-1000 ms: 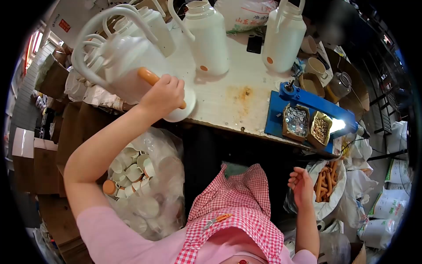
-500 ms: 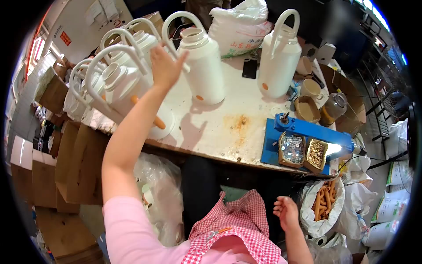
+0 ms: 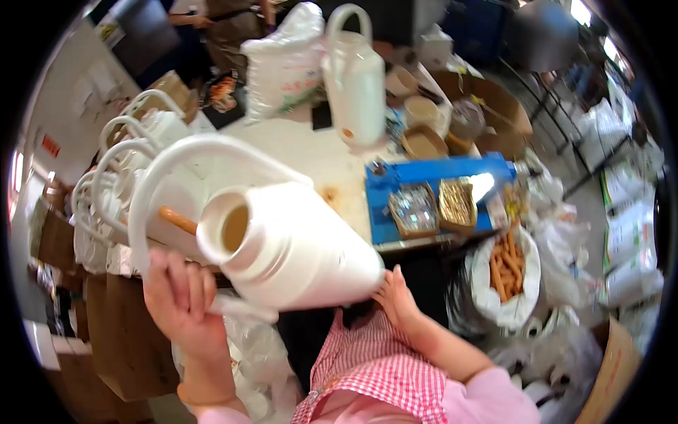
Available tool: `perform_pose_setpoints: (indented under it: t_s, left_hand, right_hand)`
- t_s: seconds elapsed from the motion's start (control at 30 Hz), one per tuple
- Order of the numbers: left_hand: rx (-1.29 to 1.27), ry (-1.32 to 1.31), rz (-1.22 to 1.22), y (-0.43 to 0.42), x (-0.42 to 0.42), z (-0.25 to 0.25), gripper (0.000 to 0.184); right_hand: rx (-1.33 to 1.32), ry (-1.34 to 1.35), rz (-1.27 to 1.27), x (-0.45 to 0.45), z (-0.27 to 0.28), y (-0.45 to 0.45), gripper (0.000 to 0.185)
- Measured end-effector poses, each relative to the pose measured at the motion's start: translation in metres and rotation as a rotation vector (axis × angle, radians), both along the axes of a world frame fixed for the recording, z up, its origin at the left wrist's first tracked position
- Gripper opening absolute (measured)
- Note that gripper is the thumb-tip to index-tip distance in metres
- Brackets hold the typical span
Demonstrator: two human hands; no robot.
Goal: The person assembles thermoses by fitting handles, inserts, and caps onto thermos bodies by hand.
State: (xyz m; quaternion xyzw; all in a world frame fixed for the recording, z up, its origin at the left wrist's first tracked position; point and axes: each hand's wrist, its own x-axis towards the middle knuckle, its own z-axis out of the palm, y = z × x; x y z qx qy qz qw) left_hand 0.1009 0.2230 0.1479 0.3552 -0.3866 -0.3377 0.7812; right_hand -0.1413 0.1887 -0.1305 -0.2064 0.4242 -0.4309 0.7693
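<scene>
A white thermos jug shell [image 3: 304, 247] with a large looped handle hangs tilted above my lap. Its round mouth faces up and left, and its base points to the right. My left hand [image 3: 182, 300] is closed around the lower part of the handle, on the left. At the base, my right hand [image 3: 399, 300] rests against the shell with its fingers stretched out. Several similar white shells [image 3: 131, 152] stand at the table's left, partly hidden by the held one. An orange-brown rod-like piece [image 3: 178, 220] shows behind its mouth.
Another white jug shell [image 3: 359, 92] stands near a white sack [image 3: 286, 67]. On the right, a blue fixture [image 3: 441, 169] carries small boxes of metal parts [image 3: 414, 210]. A bag of orange-brown handles [image 3: 506, 268] sits beside the table. Farther back stands a person [image 3: 229, 32].
My left hand has taken a shell from the table by its handle, bringing it over my lap and tilting it. My right hand has come up to its base. The view has shifted.
</scene>
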Motion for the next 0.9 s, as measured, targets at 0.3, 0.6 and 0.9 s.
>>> perform_pose_setpoints:
  t_s: [0.3,0.6,0.9]
  left_hand:
    - [0.460,-1.070,0.334,0.068,0.024,-0.142,0.054]
    - [0.532,-1.226,-0.036,0.033,0.004,-0.194,0.044]
    - [0.569,-0.905,-0.103,0.031,0.011,-0.202,0.044]
  right_hand:
    - [0.105,0.376,0.105,-0.120,-0.011,0.069,0.049]
    - [-0.857,1.318,0.026,-0.156,0.060,-0.046,0.014]
    - [-0.737,2.087,0.103,-0.164,0.012,-0.202,0.016]
